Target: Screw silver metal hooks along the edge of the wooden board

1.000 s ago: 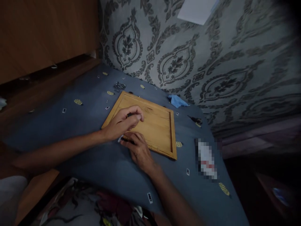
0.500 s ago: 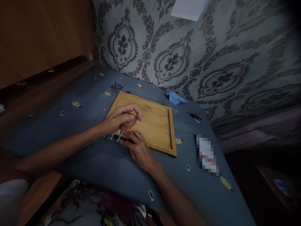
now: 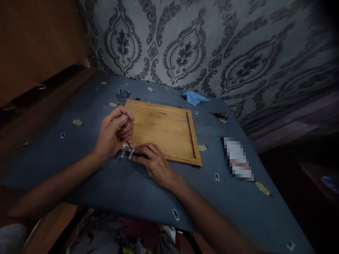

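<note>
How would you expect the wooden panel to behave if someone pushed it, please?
The wooden panel would probably stay stiff, being framed by a raised rim. Lying flat and broad, it would likely slide rather than roll or tip.

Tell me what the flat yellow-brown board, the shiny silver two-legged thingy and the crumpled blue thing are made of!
The flat yellow-brown board looks like wood, perhaps varnished: dark grain streaks show. The silver two-legged piece is probably smooth metal, judging by its shine. The crumpled blue thing looks matt and could be cloth or thin plastic; its folds fit either.
</note>
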Demonstrator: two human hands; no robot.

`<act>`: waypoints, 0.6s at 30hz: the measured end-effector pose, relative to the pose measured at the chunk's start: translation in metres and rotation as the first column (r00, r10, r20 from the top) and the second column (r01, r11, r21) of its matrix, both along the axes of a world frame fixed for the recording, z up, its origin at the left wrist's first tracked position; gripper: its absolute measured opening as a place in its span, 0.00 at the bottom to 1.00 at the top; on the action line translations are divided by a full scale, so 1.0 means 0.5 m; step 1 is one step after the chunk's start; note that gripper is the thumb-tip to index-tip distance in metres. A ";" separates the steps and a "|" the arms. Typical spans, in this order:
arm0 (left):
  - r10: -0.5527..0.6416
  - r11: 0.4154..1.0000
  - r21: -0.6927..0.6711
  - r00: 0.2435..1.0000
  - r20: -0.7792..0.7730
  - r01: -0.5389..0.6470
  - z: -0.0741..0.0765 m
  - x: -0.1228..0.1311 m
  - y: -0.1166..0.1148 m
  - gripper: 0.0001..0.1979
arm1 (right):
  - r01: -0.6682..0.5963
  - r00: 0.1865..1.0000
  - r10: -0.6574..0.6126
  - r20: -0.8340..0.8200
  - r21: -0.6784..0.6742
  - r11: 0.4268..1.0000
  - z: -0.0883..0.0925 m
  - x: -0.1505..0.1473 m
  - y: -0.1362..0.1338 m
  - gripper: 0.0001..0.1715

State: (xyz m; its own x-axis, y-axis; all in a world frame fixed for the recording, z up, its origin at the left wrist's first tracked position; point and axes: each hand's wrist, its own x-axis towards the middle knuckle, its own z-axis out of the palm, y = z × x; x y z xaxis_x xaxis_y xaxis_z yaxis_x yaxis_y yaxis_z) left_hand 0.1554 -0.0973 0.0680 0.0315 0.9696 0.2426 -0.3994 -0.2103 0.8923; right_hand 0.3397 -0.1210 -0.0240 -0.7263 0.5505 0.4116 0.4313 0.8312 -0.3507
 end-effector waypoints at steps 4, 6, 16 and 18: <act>0.024 1.000 -0.008 1.000 -0.001 -0.024 -0.004 0.002 0.000 0.08 | -0.001 1.000 0.001 0.001 0.008 1.000 -0.002 -0.001 0.002 0.20; 0.022 1.000 -0.015 1.000 0.002 -0.022 -0.006 0.002 0.000 0.08 | -0.006 1.000 0.006 0.001 0.014 1.000 -0.002 -0.001 0.004 0.21; 0.000 0.999 0.040 1.000 0.014 -0.001 -0.014 0.002 -0.002 0.07 | -0.006 1.000 0.005 0.009 0.022 1.000 0.000 0.000 0.003 0.20; -0.012 0.999 0.044 1.000 0.015 0.011 -0.015 0.002 -0.003 0.07 | -0.007 1.000 0.007 0.009 0.022 1.000 -0.002 0.000 0.004 0.21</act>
State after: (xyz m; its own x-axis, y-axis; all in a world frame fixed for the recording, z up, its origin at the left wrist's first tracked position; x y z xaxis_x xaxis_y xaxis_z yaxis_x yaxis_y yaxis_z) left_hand 0.1567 -0.0988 0.0605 0.0388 0.9577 0.2852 -0.4154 -0.2441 0.8763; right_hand 0.3396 -0.1191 -0.0249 -0.7337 0.5363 0.4173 0.4286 0.8417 -0.3284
